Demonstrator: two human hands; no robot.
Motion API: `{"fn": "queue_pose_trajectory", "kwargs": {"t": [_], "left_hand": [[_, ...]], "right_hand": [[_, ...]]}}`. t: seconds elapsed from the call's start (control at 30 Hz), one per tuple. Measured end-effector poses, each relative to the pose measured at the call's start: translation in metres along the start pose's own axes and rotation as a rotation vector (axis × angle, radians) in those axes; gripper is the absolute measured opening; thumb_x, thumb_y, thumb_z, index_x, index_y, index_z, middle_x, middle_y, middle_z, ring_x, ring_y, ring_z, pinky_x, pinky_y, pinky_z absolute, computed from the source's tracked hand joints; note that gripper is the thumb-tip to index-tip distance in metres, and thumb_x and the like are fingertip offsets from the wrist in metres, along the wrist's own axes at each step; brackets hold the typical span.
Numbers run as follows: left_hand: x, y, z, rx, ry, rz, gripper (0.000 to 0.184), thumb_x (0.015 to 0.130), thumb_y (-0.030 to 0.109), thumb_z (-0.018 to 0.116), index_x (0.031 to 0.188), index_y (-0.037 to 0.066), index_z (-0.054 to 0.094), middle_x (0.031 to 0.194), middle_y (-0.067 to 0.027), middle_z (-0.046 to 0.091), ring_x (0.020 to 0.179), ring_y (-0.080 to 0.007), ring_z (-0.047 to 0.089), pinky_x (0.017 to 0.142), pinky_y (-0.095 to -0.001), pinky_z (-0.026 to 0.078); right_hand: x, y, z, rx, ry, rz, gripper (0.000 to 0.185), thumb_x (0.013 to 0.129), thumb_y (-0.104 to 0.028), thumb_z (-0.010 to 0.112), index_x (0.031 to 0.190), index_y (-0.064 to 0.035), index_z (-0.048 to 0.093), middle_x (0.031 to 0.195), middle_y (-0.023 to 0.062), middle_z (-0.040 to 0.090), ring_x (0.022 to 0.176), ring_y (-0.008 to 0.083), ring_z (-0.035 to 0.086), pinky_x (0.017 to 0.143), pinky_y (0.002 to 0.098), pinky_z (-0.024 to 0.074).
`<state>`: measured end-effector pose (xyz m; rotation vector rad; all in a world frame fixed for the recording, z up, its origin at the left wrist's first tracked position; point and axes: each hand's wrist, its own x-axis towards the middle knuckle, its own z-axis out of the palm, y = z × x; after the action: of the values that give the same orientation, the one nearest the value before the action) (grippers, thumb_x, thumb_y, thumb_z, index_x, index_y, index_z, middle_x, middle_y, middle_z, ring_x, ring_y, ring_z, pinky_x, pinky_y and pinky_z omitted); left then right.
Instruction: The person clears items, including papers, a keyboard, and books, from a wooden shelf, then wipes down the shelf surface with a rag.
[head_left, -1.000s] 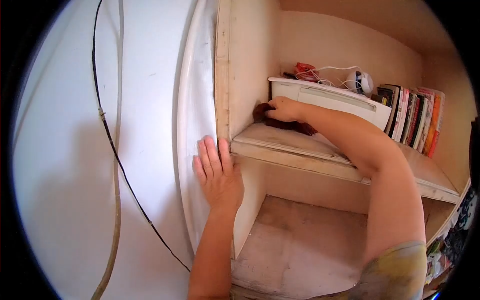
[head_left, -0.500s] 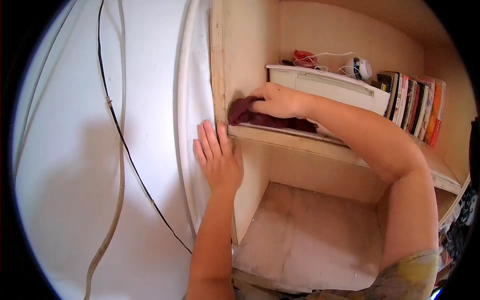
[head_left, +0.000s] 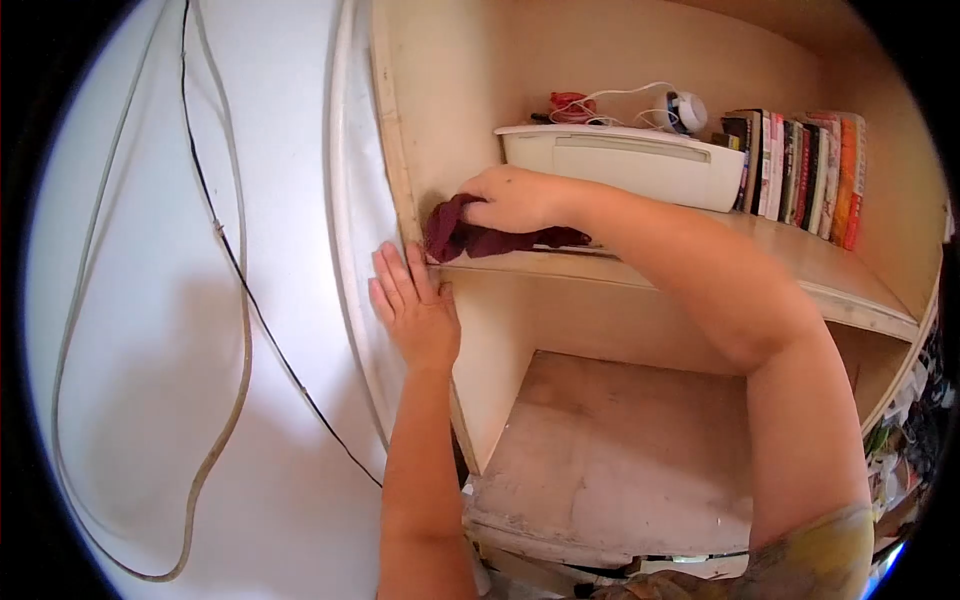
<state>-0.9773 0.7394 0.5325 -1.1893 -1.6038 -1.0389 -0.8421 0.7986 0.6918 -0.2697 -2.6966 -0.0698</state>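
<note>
My right hand (head_left: 510, 198) is closed on a dark red cloth (head_left: 455, 232), which lies bunched at the left front corner of the upper shelf (head_left: 780, 255). Part of the cloth trails to the right under my wrist. My left hand (head_left: 415, 310) rests with fingers spread against the left edge of the cabinet's side panel (head_left: 390, 120), just below and left of the cloth. Behind my right hand stands a white printer (head_left: 620, 165).
A white round device (head_left: 686, 112), a cable and a red item (head_left: 572, 107) sit on the printer. Books (head_left: 800, 175) stand to its right. Below is a stained lower board (head_left: 620, 440). Cables (head_left: 245, 350) hang along the left wall.
My right hand has brought the cloth left and forward, from beside the printer to the shelf's front corner. My left hand stays against the panel edge. The view has shifted.
</note>
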Motion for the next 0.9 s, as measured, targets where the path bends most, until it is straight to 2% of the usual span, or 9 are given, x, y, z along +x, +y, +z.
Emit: {"fn": "queue_pose_trajectory", "kwargs": {"t": [0.13, 0.2, 0.33, 0.4, 0.43, 0.5, 0.63, 0.87, 0.9], "left_hand": [[0.0, 0.001, -0.003, 0.012, 0.001, 0.005, 0.071, 0.075, 0.018, 0.057, 0.132, 0.004, 0.017, 0.138, -0.0189, 0.011, 0.128, -0.0315, 0.011, 0.103, -0.0436, 0.009], [0.0, 0.003, -0.005, 0.013, -0.017, 0.006, 0.071, 0.076, 0.018, 0.056, 0.132, 0.004, 0.016, 0.138, -0.0186, 0.011, 0.128, -0.0317, 0.011, 0.103, -0.0436, 0.009], [-0.001, 0.002, -0.006, 0.012, 0.025, 0.031, 0.07, 0.076, 0.018, 0.056, 0.132, 0.004, 0.017, 0.138, -0.0178, 0.013, 0.128, -0.0316, 0.013, 0.102, -0.0437, 0.012], [-0.001, 0.003, -0.006, 0.047, 0.021, 0.025, 0.069, 0.077, 0.018, 0.056, 0.132, 0.004, 0.018, 0.137, -0.0178, 0.014, 0.127, -0.0318, 0.014, 0.102, -0.044, 0.013], [-0.002, 0.002, -0.005, 0.049, 0.044, 0.035, 0.069, 0.077, 0.018, 0.056, 0.132, 0.004, 0.017, 0.138, -0.0179, 0.014, 0.127, -0.0316, 0.015, 0.102, -0.044, 0.013], [-0.003, 0.001, -0.003, 0.046, 0.039, 0.034, 0.07, 0.076, 0.018, 0.057, 0.132, 0.005, 0.017, 0.138, -0.0176, 0.014, 0.127, -0.0314, 0.014, 0.102, -0.0438, 0.013], [-0.003, 0.0, -0.004, 0.031, 0.027, 0.025, 0.071, 0.076, 0.017, 0.057, 0.133, 0.007, 0.017, 0.138, -0.0169, 0.011, 0.128, -0.0299, 0.012, 0.102, -0.043, 0.013], [-0.003, -0.004, -0.014, -0.008, -0.022, 0.048, 0.063, 0.08, 0.019, 0.05, 0.133, 0.007, 0.017, 0.138, -0.0165, 0.012, 0.128, -0.0283, 0.011, 0.103, -0.042, 0.01], [-0.005, -0.007, -0.015, 0.009, -0.026, 0.04, 0.06, 0.081, 0.019, 0.048, 0.132, 0.007, 0.019, 0.138, -0.0165, 0.012, 0.128, -0.0291, 0.011, 0.103, -0.0423, 0.01]], "right_hand": [[-0.026, -0.012, -0.018, 0.004, -0.09, 0.128, 0.027, 0.078, -0.018, 0.045, 0.096, -0.0005, 0.055, 0.084, 0.0193, 0.058, 0.078, 0.0274, 0.056, 0.072, 0.0342, 0.0432], [-0.041, -0.011, -0.022, -0.022, -0.064, 0.059, 0.025, 0.078, -0.017, 0.045, 0.096, -0.0024, 0.055, 0.081, 0.0183, 0.059, 0.074, 0.0283, 0.056, 0.07, 0.0349, 0.0439], [-0.078, -0.023, -0.036, -0.103, -0.025, 0.083, 0.023, 0.077, -0.015, 0.046, 0.094, -0.0023, 0.055, 0.078, 0.017, 0.059, 0.069, 0.0299, 0.056, 0.067, 0.0352, 0.0446], [-0.103, -0.037, -0.049, -0.063, -0.056, 0.248, 0.024, 0.073, -0.019, 0.05, 0.09, -0.0036, 0.057, 0.082, 0.0195, 0.058, 0.077, 0.0356, 0.054, 0.072, 0.0395, 0.0433], [-0.115, -0.031, -0.049, -0.064, -0.056, 0.256, 0.024, 0.073, -0.019, 0.05, 0.09, -0.0036, 0.057, 0.082, 0.0195, 0.058, 0.077, 0.0356, 0.054, 0.072, 0.0395, 0.0433], [-0.139, -0.018, -0.05, -0.188, 0.075, 0.133, 0.022, 0.072, -0.016, 0.05, 0.088, -0.0028, 0.056, 0.08, 0.019, 0.058, 0.075, 0.0353, 0.055, 0.07, 0.0396, 0.0434], [-0.194, -0.024, -0.072, -0.261, 0.125, 0.165, 0.02, 0.071, -0.013, 0.051, 0.086, -0.0013, 0.055, 0.078, 0.0198, 0.057, 0.074, 0.0353, 0.055, 0.07, 0.0397, 0.0434], [-0.289, -0.056, -0.121, -0.511, 0.114, 0.435, 0.022, 0.068, -0.008, 0.049, 0.087, 0.0001, 0.056, 0.081, 0.0211, 0.057, 0.076, 0.0367, 0.054, 0.07, 0.0388, 0.0437], [-0.309, -0.061, -0.124, -0.572, 0.151, 0.517, 0.022, 0.071, -0.009, 0.047, 0.089, 0.0014, 0.056, 0.074, 0.0178, 0.059, 0.07, 0.0284, 0.058, 0.067, 0.0349, 0.0446]]}}
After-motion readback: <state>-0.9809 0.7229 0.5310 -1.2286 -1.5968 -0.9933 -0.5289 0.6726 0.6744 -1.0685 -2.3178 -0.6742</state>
